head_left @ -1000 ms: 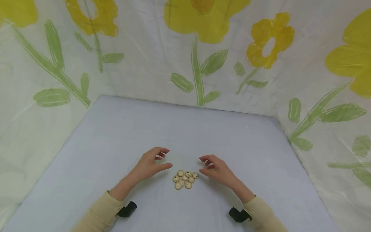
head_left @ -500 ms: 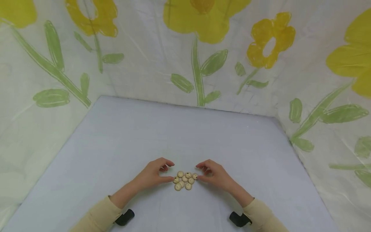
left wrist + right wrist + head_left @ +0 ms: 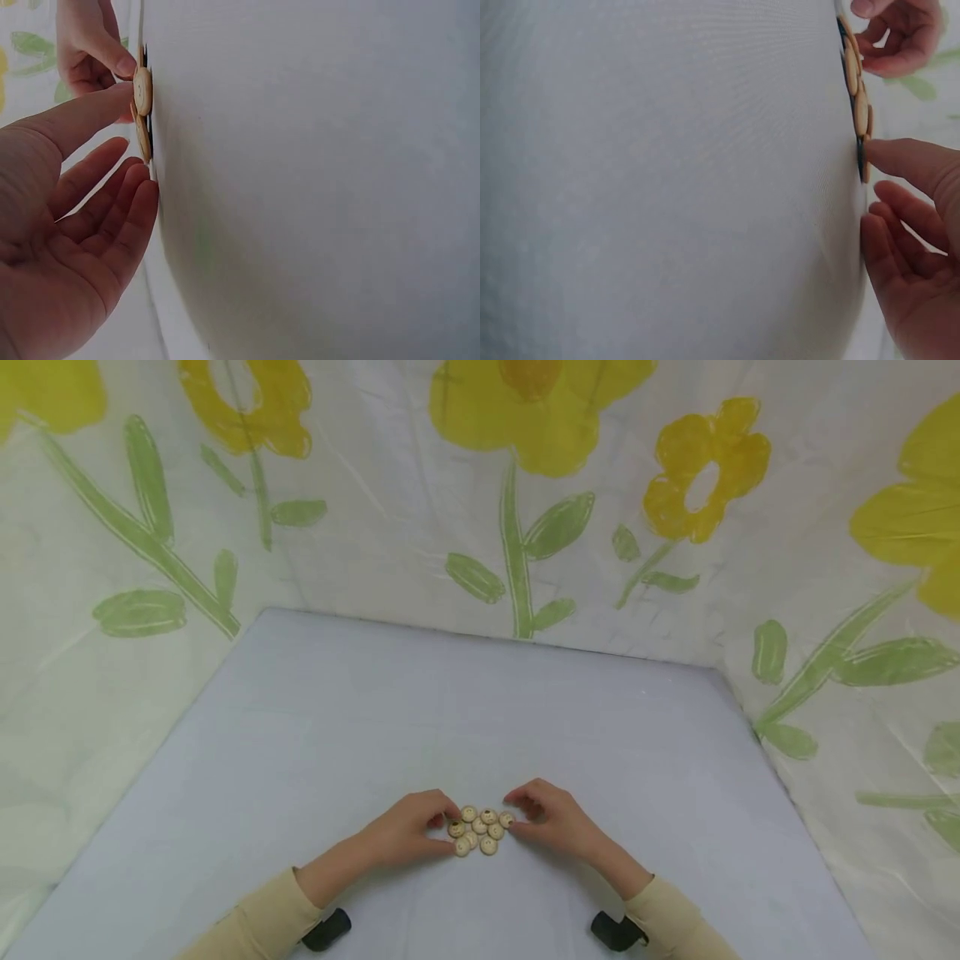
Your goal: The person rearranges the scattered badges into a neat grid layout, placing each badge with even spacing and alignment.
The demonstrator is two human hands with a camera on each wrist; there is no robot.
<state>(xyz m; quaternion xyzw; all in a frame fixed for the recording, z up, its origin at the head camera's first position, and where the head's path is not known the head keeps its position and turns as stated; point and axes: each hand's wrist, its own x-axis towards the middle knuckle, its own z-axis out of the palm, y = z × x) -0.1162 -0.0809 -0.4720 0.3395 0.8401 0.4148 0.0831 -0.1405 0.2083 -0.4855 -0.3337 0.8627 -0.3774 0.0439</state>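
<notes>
- Left hand [image 3: 408,828]: thumb and fingers apart, bracketing the cluster's left edge.
- Wooden discs [image 3: 480,826]: bunched on the table [image 3: 480,710] between both hands, none lifted — work looks barely begun, sorting out the cluster apparently left.
- Right hand [image 3: 558,818]: fingers parted, thumb at the rightmost disc — no grip.

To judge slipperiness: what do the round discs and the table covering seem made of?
Discs: probably wood, smooth and fairly matt, given the pale tan faces and dark markings; plastic isn't ruled out. Table covering: likely pale fabric, matt, given the fine weave-like texture in the right wrist view.
</notes>
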